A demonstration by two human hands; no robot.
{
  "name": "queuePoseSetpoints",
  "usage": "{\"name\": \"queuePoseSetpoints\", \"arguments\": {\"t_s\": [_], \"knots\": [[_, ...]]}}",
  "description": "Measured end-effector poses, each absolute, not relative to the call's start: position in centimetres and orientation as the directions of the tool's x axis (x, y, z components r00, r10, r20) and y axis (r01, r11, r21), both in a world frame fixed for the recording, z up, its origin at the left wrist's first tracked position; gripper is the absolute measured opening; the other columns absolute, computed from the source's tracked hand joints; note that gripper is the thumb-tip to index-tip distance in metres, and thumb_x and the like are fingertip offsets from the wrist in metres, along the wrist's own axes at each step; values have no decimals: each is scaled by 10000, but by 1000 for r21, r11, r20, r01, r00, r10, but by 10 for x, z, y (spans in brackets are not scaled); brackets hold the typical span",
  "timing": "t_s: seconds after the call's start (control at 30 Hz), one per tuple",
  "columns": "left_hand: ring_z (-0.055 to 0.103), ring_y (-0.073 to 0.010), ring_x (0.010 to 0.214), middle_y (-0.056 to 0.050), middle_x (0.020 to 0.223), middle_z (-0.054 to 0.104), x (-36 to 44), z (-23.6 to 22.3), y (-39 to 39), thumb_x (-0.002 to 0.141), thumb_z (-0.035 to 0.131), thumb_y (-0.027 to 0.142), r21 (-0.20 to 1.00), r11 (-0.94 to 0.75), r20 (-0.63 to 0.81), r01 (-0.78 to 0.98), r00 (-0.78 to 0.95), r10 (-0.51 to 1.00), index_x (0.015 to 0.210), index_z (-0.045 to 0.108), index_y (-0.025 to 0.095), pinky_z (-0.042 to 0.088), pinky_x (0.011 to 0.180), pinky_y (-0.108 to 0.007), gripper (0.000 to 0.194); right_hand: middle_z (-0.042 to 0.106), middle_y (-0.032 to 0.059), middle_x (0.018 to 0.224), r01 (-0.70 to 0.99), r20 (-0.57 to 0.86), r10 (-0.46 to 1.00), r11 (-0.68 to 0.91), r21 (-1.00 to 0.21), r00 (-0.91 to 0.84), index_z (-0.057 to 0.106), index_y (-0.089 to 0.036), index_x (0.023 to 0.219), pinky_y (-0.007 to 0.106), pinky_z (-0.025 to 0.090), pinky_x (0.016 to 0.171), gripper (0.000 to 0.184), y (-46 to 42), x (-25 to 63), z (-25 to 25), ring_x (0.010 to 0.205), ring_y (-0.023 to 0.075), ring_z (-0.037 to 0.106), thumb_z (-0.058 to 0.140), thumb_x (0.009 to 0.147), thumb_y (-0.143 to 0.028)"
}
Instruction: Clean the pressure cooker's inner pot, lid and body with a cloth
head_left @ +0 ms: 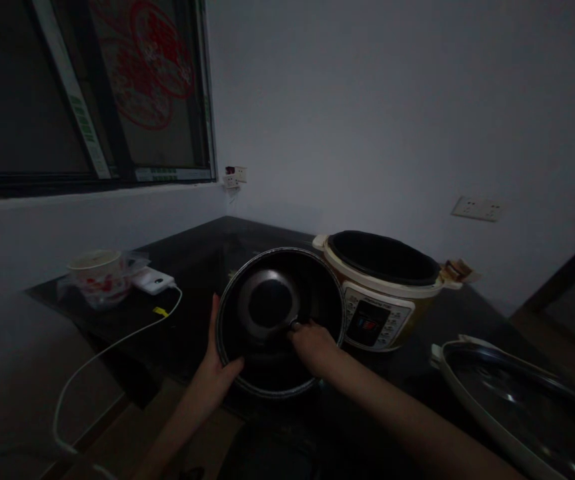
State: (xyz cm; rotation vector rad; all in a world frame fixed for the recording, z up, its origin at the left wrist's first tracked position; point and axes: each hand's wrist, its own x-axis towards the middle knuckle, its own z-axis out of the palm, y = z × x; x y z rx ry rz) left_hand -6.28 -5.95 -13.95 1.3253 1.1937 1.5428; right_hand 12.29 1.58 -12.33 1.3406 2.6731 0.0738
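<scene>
A round dark inner pot point(272, 360) with a thin pale rim is tilted so that its inside faces me. My left hand point(220, 363) grips its lower left side, thumb over the rim and fingers along the outer wall. Reaching over the right edge, my right hand point(312, 343) is inside the pot with its fingers closed near the bottom. A small shiny spot shows at those fingers, but what they hold is too dark to make out. Just right of the pot stands a cream electric pressure cooker point(380, 317), its lid off and its top uncovered.
The cooker's lid point(507, 400) lies at the lower right. On the left, a bowl in a plastic bag point(100, 277) stands beside a white power strip point(153, 280) with its cable hanging over the edge of the black tabletop point(202, 247). Sockets are on the wall.
</scene>
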Motion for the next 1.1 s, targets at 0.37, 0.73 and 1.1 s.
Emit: {"name": "queuePoseSetpoints", "arguments": {"t_s": [0.37,0.73,1.1], "knots": [[590,-275,1165,-96,1241,640,-44,-150,-66,697,715,189,932,112,-210,-344,-261,942,1425,364,295,508,931,-413,815,658,145,1167,837,-54,843,538,102,-535,692,-143,1066,378,424,990,350,16,125,-130,1086,246,620,430,859,-37],[675,-214,803,-36,851,711,-47,-154,-63,613,624,68,891,222,-331,-396,-232,915,1154,581,192,521,676,-300,556,507,334,1303,929,108,926,347,128,-361,524,58,1275,536,343,1047,451,15,117,-144,1267,351,480,353,865,-15],[661,-222,727,-19,709,670,-57,-147,-66,568,642,122,898,245,-319,-366,-159,934,826,620,161,512,654,-329,262,175,182,1560,848,301,829,520,-101,-472,247,-133,1485,500,199,1146,665,65,101,-118,1448,294,121,524,891,-246]]}}
